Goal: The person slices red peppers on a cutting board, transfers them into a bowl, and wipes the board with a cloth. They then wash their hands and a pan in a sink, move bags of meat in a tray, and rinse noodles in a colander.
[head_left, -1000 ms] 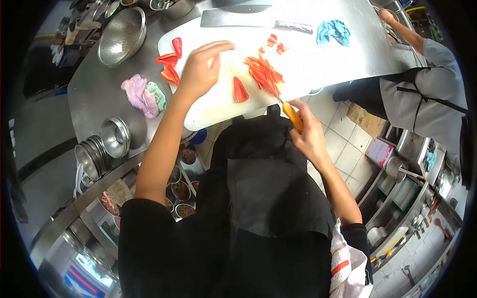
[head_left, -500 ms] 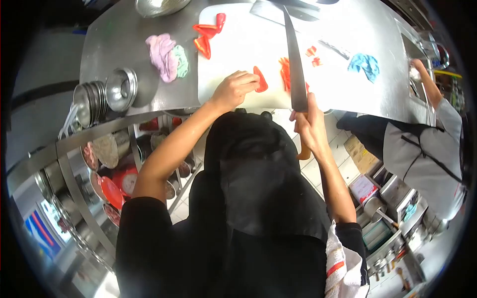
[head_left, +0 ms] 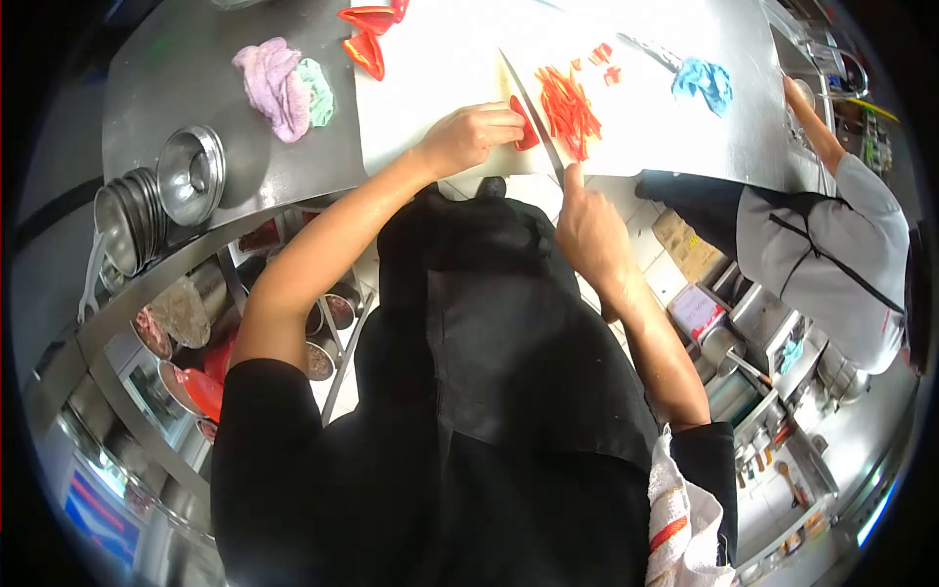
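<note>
Knife alongside a red pepper piece

At the far left of the frame, stacked metal bowls stand on the grey surface, with a pink cloth and a pale green cloth bunched together above them. Uncut pepper segments lie at the upper left edge of the white cutting board.

Near upper centre, the left hand has its fingers bent in and seems to pin the pepper piece to the board. Just right of that piece is the blade; whether they touch, I cannot tell. The right hand is closed around the knife, index finger reaching toward the blade. Right of the blade lies a pile of pepper strips, then a blue cloth; another person stands at the far right.

Slicing the piece into strips looks to be the step in hand. The next stroke calls for tucked fingertips and a steady hold.

Half a second ago the blade showed its broad side and partly hid the strips; now it appears narrow and they lie in view. The left hand remains at the piece.
</note>
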`<state>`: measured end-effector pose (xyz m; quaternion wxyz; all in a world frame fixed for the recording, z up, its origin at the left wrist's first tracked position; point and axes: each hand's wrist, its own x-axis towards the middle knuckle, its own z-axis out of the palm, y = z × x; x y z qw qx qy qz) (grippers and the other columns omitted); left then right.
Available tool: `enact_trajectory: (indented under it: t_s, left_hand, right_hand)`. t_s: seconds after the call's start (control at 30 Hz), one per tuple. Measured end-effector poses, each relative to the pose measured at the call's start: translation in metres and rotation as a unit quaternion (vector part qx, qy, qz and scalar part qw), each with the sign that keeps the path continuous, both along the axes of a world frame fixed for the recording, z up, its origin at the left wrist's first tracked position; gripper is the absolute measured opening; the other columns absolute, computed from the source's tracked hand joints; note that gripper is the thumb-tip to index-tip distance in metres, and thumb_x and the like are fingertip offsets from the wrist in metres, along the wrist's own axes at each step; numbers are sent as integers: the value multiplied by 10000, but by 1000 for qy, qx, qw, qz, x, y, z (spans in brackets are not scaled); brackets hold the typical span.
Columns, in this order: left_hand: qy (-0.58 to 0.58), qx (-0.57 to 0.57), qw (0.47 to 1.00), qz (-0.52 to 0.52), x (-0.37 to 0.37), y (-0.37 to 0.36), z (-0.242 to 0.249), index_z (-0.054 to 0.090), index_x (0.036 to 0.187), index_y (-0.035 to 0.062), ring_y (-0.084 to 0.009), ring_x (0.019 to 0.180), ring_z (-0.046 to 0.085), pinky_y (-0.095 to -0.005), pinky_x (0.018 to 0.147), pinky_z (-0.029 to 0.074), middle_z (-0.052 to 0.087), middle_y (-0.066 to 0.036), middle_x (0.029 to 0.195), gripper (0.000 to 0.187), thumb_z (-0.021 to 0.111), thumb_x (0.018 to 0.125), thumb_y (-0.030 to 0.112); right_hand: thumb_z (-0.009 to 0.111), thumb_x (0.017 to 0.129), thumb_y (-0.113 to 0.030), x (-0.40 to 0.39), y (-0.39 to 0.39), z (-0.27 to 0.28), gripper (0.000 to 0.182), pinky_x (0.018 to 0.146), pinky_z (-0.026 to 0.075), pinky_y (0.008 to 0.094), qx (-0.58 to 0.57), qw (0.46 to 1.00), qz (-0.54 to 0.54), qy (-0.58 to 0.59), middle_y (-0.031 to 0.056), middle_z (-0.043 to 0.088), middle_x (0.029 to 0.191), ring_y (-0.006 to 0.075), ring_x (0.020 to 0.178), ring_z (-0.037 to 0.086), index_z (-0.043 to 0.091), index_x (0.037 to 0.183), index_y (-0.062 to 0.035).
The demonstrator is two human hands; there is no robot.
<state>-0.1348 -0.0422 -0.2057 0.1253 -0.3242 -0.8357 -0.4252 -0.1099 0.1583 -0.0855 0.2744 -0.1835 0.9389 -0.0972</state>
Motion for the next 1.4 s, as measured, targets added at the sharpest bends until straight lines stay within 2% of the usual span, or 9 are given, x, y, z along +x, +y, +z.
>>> enact_trajectory:
  t_s: [0.23, 0.37, 0.63, 0.7, 0.87, 1.07, 1.17, 1.27, 1.4]
  left_hand:
    - [-12, 31, 999, -15, -5, -2, -2, 664, 867, -23, -300, 888, 627, -360, 791, 523, 660, -147, 957, 272, 510, 657, -101]
    - [-42, 29, 998, -21, -4, -2, -1, 665, 856, -22, -300, 872, 628, -359, 766, 528, 662, -141, 951, 251, 511, 672, -94]
    - [-30, 59, 998, 22, -3, -1, -6, 661, 827, -17, -281, 816, 633, -350, 717, 531, 662, -124, 912, 222, 512, 681, -95]
    - [-35, 62, 997, 19, -3, 0, -5, 660, 820, -15, -278, 815, 634, -345, 713, 531, 659, -121, 899, 219, 516, 677, -97]
    - [-43, 11, 999, 15, -9, -2, -2, 654, 803, -15, -268, 818, 632, -333, 701, 527, 643, -107, 872, 218, 535, 652, -117]
    - [-32, 46, 997, 50, -3, 2, -7, 643, 800, -24, -263, 830, 625, -342, 698, 518, 626, -97, 891, 191, 516, 679, -97]
    - [-51, 43, 997, 35, -2, -2, -4, 644, 807, -24, -267, 835, 626, -340, 710, 521, 630, -99, 892, 185, 506, 698, -81]
    - [-57, 9, 998, 18, -1, -2, 1, 657, 828, -14, -270, 836, 624, -334, 744, 519, 645, -98, 935, 199, 519, 697, -71]
    - [-50, 7, 998, 27, 3, -5, 0, 663, 829, -11, -264, 847, 618, -334, 742, 517, 643, -96, 941, 199, 528, 694, -67]
  right_hand:
    - [424, 809, -1, 22, -4, -18, 245, 620, 453, 575, 19, 997, -75, -31, 313, 583, 680, 488, 675, 591, 373, 1046, 35]
    - [437, 838, -17, -21, -19, -66, 202, 659, 454, 553, -141, 984, -48, 96, 295, 585, 686, 487, 721, 589, 389, 1029, 28]
    - [460, 793, 13, 2, -16, -31, 326, 686, 442, 578, 12, 998, -59, 2, 310, 597, 725, 470, 709, 602, 366, 1104, 44]
    - [484, 777, 3, -3, -24, -51, 234, 601, 504, 518, -34, 996, -70, 48, 283, 615, 715, 437, 684, 631, 403, 992, 47]
    - [494, 768, 9, -46, -28, -63, 243, 598, 494, 529, -100, 990, -27, 91, 289, 613, 726, 438, 686, 629, 406, 990, 57]
    - [450, 792, 14, 7, -17, -24, 202, 643, 464, 550, 13, 998, -60, -10, 293, 604, 739, 469, 709, 599, 405, 987, 41]
    - [507, 758, 21, -3, -24, -57, 202, 647, 513, 501, -25, 996, -84, -7, 294, 618, 762, 424, 779, 639, 433, 944, 51]
    - [503, 794, -17, -35, -31, -76, 196, 607, 514, 498, -108, 987, -59, 108, 290, 621, 753, 425, 691, 639, 438, 965, 52]
    - [507, 862, -68, -64, -23, -64, 175, 610, 490, 507, -132, 990, -54, 1, 267, 631, 805, 432, 692, 616, 444, 1000, 19]
